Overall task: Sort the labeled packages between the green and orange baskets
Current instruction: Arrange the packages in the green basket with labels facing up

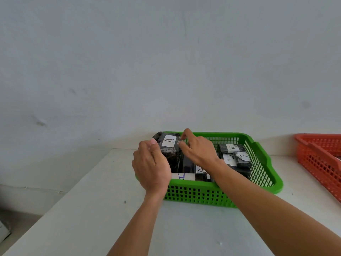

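Observation:
A green basket [262, 163] sits on the white table and holds several black packages with white "A" labels. One black package [168, 145] stands upright at the basket's far left corner. My left hand [150, 167] curls around its left side. My right hand [197, 148] pinches its upper right edge between thumb and forefinger. More "A" packages [233, 150] lie at the basket's right side, and others lie under my right wrist. The orange basket [317, 156] stands at the far right, cut off by the frame edge.
The white table [92, 209] ends on the left, with grey floor below it. A plain wall stands close behind both baskets. Bare tabletop lies in front of the green basket and between the two baskets.

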`<state>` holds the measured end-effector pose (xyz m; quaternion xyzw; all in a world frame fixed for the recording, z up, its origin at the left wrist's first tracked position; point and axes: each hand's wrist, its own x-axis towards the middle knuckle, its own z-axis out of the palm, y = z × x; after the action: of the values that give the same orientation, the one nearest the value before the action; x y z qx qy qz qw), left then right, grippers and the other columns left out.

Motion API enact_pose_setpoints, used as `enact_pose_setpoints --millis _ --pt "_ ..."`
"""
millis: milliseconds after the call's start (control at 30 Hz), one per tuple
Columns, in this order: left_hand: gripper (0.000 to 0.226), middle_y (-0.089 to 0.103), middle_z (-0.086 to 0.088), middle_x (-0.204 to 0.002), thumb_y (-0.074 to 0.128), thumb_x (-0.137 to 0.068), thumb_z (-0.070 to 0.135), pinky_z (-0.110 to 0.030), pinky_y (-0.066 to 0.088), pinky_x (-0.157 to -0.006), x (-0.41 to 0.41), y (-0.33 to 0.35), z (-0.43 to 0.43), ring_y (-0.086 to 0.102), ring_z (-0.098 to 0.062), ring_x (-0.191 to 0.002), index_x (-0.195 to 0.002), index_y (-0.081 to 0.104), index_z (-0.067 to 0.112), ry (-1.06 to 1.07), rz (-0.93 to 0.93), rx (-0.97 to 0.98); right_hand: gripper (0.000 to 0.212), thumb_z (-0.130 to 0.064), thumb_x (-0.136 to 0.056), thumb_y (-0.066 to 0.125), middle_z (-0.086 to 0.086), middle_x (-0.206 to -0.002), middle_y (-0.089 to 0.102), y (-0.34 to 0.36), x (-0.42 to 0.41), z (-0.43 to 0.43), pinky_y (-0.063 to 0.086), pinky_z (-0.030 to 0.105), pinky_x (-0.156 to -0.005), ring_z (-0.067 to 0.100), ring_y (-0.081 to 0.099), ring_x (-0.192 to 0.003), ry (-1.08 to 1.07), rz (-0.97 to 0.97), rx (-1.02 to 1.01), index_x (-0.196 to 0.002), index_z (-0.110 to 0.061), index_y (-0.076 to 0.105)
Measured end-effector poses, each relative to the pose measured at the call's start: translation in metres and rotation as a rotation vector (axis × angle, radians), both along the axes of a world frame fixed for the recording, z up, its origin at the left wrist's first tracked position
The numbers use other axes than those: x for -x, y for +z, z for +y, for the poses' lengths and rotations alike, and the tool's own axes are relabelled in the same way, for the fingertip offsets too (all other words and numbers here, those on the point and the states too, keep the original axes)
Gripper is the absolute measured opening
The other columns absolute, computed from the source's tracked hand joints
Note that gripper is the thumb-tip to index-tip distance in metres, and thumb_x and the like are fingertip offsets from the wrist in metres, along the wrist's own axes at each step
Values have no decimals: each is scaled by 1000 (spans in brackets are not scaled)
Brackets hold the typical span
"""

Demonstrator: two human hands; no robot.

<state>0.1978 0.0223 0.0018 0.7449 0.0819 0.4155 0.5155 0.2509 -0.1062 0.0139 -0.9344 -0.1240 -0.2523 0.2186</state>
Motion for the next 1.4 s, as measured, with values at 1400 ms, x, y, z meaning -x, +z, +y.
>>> enact_pose_setpoints --millis 1400 --pt "56 56 -7 -72 16 -92 45 -42 38 -74 3 2 0 49 -32 -77 -77 55 8 -1 28 -129 58 -62 -89 14 -6 -47 42 23 77 -48 30 24 -47 10 39 -41 150 -100 258 -65 -20 45"
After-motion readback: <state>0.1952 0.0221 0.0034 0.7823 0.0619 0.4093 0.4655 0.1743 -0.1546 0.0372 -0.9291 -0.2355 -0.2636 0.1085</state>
